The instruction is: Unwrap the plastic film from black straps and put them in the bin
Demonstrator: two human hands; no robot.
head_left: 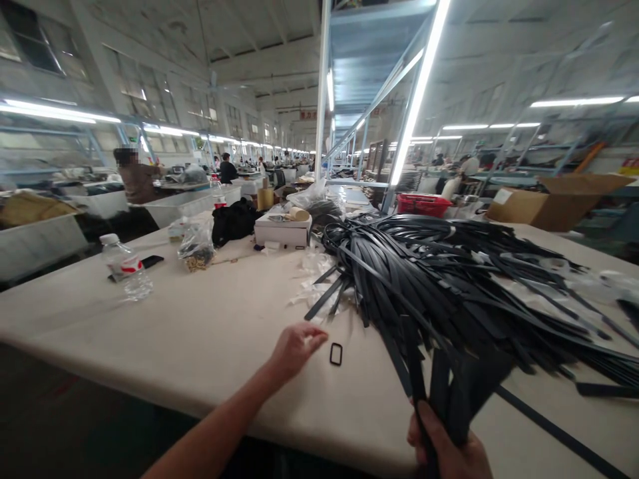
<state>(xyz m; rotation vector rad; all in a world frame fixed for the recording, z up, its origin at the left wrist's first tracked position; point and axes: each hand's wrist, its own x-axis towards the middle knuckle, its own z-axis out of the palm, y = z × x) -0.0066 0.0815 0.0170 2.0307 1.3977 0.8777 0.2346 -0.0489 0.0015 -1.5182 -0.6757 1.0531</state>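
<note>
My left hand (295, 346) hovers low over the beige table (200, 332), fingers loosely curled and apart, holding nothing. Its fingertips point toward a small black rectangular buckle ring (336, 354) lying flat on the table just to the right, not touching it. My right hand (449, 449), at the bottom edge, grips the near ends of a bundle of black straps (452, 392). Those straps run up into a large tangled heap of black straps (449, 273) spread over the table's right half.
A water bottle (124, 266) and a black phone (150, 261) stand at the left. Farther back are a clear bag (197, 246), a black bag (232, 221), a white box (282, 229), paper scraps (314, 286), a red basket (423, 204) and a cardboard box (549, 203). People work at distant benches.
</note>
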